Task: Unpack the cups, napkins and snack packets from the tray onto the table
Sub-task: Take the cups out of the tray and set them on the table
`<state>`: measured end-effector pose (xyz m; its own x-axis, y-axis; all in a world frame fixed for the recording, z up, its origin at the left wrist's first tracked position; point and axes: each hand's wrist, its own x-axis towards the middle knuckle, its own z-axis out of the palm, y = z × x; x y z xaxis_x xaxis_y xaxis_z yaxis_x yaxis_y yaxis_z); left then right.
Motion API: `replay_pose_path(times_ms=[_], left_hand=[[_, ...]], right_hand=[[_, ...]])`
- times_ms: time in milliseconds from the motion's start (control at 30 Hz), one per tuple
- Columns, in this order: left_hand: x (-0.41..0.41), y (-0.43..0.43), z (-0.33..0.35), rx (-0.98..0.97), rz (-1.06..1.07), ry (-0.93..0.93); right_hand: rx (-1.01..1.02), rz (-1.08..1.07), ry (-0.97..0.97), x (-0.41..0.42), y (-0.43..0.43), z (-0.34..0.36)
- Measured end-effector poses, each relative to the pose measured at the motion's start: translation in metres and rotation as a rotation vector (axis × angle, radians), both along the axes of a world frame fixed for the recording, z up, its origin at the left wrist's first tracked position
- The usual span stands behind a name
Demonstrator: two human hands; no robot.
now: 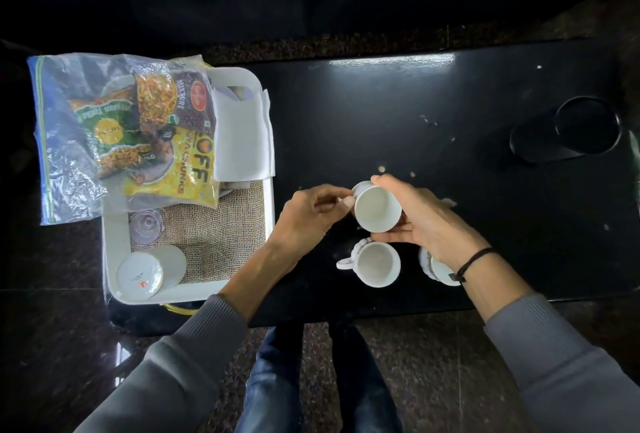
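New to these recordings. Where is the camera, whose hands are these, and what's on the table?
No machine here: a person wears one camera on the head, looking down at two bare hands. The left hand and right hand together hold a white cup over the black table. A second cup and a third cup stand nearer the person. At left, a white tray holds napkins, a bag of snack packets and an upturned cup.

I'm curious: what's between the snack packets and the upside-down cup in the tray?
Head view: a clear glass on the burlap mat lies between them.
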<state>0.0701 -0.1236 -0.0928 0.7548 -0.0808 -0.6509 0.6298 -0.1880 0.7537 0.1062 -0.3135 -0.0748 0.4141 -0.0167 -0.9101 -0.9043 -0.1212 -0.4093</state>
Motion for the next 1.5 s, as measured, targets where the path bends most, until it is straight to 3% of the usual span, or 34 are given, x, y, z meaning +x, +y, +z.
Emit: replay_pose_path(times_ms=[333, 533, 700, 867, 1167, 1500], left_hand=[[0.002, -0.001, -0.005, 0.004, -0.013, 0.014], [0.0, -0.004, -0.007, -0.029, 0.037, 0.027], [0.003, -0.003, 0.002, 0.115, -0.023, 0.004], [0.007, 0.012, 0.022, 0.232, -0.048, -0.107], [-0.014, 0.081, 0.056, 0.362, 0.026, -0.193], [-0.078, 0.189, 0.061, 0.731, -0.004, -0.252]], right_hand=[[-0.089, 0.087, 0.001, 0.003, -0.001, -0.001], [-0.259, 0.2, -0.065, 0.007, -0.001, 0.006], [-0.54, 0.456, -0.241, 0.007, 0.002, 0.02], [-0.636, 0.526, -0.407, 0.008, 0.018, 0.042], [-0.58, 0.681, -0.601, 0.007, 0.102, 0.058], [-0.183, 1.035, -0.605, -0.033, 0.222, 0.04]])
